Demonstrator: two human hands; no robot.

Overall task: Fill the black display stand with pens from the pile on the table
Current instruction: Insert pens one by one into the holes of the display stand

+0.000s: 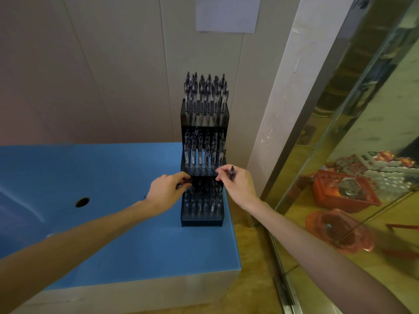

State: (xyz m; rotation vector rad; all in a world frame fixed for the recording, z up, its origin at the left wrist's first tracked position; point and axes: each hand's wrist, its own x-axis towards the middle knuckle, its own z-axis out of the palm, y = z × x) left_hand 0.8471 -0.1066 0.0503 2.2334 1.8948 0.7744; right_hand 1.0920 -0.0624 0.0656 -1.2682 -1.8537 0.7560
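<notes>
Black display stand (204, 219) sits upright on the blue counter (113, 234), at the counter's right edge, close to the wall (102, 75). Three stepped tiers, all with pens standing in them. Top tier pens (205, 96) stick up well above the stand's rim. Middle tier pens (201, 152) are packed in rows. Bottom tier pens (204, 198) are darker and harder to make out; can't tell if every slot is filled.

Left hand (166, 192) is at the left side of the stand, level with the top of the bottom tier. Its fingers are curled narrow around something small and dark, probably a pen, but too blurred to be sure. Fingertips touch or nearly touch the stand's left edge.

Right hand (235, 184) is at the stand's right side, same height. Its fingers pinch a dark pen (231, 172), which stands roughly upright with one end poking up above the knuckles. Index finger and thumb reach toward the shelf lip between middle and bottom tiers.

Both forearms come in from the bottom of the view, over the counter and the floor.

Round hole (82, 202) in the counter, well left of the stand. White paper sheet (227, 13) on the wall above. Mirrored panel (362, 132) on the right reflects red baskets (342, 191).
</notes>
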